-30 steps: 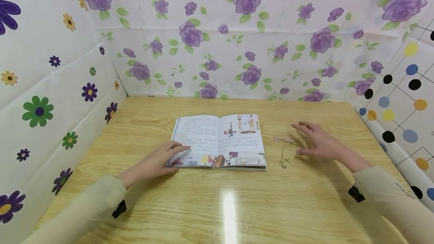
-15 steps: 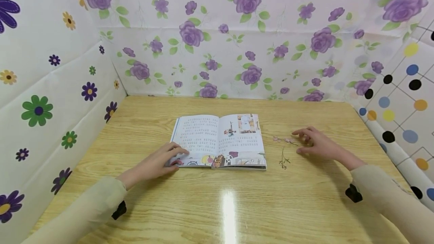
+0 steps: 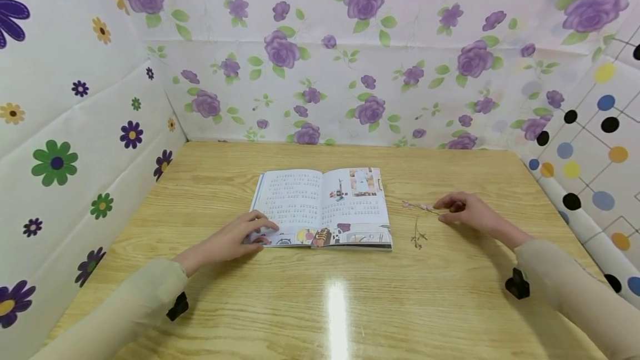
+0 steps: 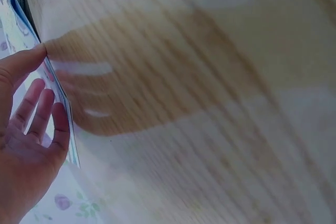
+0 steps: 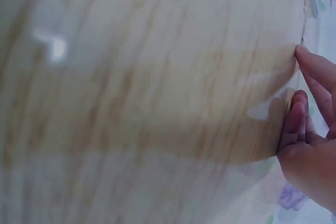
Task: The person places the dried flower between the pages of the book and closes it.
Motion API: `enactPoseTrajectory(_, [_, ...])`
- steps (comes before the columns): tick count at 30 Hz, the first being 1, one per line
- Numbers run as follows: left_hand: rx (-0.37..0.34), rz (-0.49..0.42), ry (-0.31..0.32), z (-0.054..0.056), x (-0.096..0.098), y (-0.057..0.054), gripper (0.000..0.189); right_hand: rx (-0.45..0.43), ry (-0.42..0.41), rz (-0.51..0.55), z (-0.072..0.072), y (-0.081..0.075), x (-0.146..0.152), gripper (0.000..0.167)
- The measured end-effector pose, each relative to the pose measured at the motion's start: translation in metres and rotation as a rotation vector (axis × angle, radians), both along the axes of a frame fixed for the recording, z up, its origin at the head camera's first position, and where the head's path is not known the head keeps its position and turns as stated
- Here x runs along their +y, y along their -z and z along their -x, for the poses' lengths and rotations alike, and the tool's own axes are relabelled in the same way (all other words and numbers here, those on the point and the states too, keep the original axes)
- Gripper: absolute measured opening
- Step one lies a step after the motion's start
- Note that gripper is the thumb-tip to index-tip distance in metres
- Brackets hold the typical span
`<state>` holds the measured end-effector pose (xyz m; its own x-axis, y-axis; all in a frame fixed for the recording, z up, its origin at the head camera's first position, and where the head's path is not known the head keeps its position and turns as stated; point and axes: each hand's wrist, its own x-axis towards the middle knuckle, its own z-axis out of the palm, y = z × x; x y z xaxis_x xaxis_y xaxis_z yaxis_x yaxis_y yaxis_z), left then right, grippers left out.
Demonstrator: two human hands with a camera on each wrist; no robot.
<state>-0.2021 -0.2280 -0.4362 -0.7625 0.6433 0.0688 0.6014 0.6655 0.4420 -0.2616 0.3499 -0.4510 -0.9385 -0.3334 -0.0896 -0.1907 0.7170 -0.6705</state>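
An open book (image 3: 295, 199) with printed text and colour pictures lies flat on the wooden table (image 3: 280, 304). My left hand (image 3: 232, 240) rests on its lower left corner, fingers over the page and thumb at the near edge; the left wrist view shows the thumb against the book's edge (image 4: 65, 103). To the right of the book lies a thin sprig with small pink blossoms (image 3: 425, 206). My right hand (image 3: 467, 213) pinches the right end of its stem between thumb and fingers, low over the table. The fingertips partly cover the stem there.
A second small sprig, green and brownish (image 3: 418, 236), lies just below the pink one. White sheets with purple roses (image 3: 370, 110), daisies (image 3: 56, 163) and coloured dots (image 3: 604, 200) enclose the table at the back and sides.
My right hand has lowered, and its spread thumb and fingers have closed together at the stem of the pink sprig. The left hand stays on the book, nearly still.
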Motion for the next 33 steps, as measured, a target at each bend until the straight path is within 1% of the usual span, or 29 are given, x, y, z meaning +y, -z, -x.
enactPoseTrajectory(5, [-0.021,-0.023,0.009,0.004,-0.002,0.003,0.04,-0.013,0.047,0.031,-0.001,0.003,-0.001,0.033])
enactPoseTrajectory(9, [-0.018,-0.009,0.002,0.006,-0.003,0.004,0.04,-0.003,0.09,0.01,-0.002,0.002,-0.003,0.032])
enactPoseTrajectory(15, [0.026,-0.005,-0.012,0.006,-0.003,0.006,0.042,0.018,0.148,-0.026,-0.004,0.003,-0.006,0.03])
enactPoseTrajectory(18, [0.048,-0.009,-0.012,0.008,-0.004,0.006,0.041,0.025,0.163,-0.034,-0.002,0.001,-0.007,0.029])
enactPoseTrajectory(25, [0.056,-0.023,-0.014,0.007,-0.005,0.007,0.04,0.02,0.182,-0.04,0.0,-0.002,-0.012,0.024])
enactPoseTrajectory(33, [0.03,-0.026,-0.015,0.005,-0.004,0.005,0.039,0.001,0.196,-0.03,-0.003,-0.003,-0.014,0.025])
